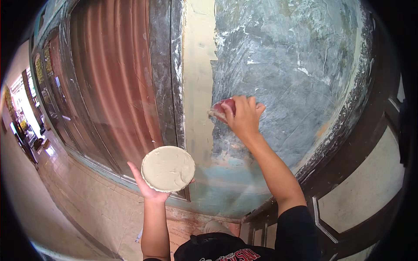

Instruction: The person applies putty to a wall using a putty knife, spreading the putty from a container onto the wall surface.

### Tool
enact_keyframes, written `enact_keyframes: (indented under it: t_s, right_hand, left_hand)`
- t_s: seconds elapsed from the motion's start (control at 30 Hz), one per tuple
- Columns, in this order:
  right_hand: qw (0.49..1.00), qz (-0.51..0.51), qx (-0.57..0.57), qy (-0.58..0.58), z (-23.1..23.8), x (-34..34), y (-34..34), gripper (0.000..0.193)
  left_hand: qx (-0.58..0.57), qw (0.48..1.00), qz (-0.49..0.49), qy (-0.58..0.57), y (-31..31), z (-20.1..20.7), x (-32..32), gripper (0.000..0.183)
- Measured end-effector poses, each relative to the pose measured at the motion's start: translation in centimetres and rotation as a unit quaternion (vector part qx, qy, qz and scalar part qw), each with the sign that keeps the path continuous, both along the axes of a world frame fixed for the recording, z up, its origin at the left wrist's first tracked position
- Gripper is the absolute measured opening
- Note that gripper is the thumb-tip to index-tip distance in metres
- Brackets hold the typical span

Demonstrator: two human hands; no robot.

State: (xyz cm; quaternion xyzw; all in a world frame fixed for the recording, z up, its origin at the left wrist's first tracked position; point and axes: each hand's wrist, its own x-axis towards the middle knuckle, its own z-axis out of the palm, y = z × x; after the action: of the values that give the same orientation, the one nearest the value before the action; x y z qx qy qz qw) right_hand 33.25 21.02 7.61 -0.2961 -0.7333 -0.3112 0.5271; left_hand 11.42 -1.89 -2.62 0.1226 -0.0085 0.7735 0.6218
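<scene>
My left hand [153, 192] supports a round tub [156, 190] from below, its thumb up along the side. Cream-coloured putty [168, 168] fills the tub nearly to the rim, with a curved mark in its surface. Up at the wall, my right hand [246, 116] grips a small red piece [224, 108], which looks like a flat spreader smeared with pale putty. My fingers partly cover it, and it is slightly blurred. Its edge is by the border between a cream vertical strip [198, 91] and the patchy grey-blue wall [278, 82]. Whether it touches the wall I cannot tell.
Left of the strip stands a dark-framed window [165, 78] with reddish-brown curtains [113, 65] behind the glass. A dark wooden panelled piece [348, 182] rises close on my right. Tiled floor [100, 204] runs back along the left, and printed cardboard [176, 235] lies by my feet.
</scene>
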Motion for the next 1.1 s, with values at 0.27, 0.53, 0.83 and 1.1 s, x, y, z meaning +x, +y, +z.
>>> enact_keyframes:
  t_s: [0.27,0.53,0.83,1.1]
  right_hand:
    - [0.977,0.005,-0.087,-0.192,-11.0,1.3,-0.6,0.024]
    - [0.998,0.019,-0.065,0.01,-2.8,1.1,-0.7,0.024]
    - [0.974,0.019,-0.086,-0.211,-12.4,1.6,-0.5,0.026]
    - [0.995,0.047,-0.059,0.062,-3.1,2.0,-0.7,0.028]
  left_hand:
    - [0.014,0.996,0.016,0.082,-0.4,0.1,0.9,0.102]
    - [0.029,0.998,-0.001,0.06,-0.7,-0.4,0.3,0.101]
    - [0.032,0.997,-0.018,0.062,-0.9,-0.2,0.9,0.101]
    - [0.029,0.998,-0.012,0.051,-1.1,0.1,0.6,0.101]
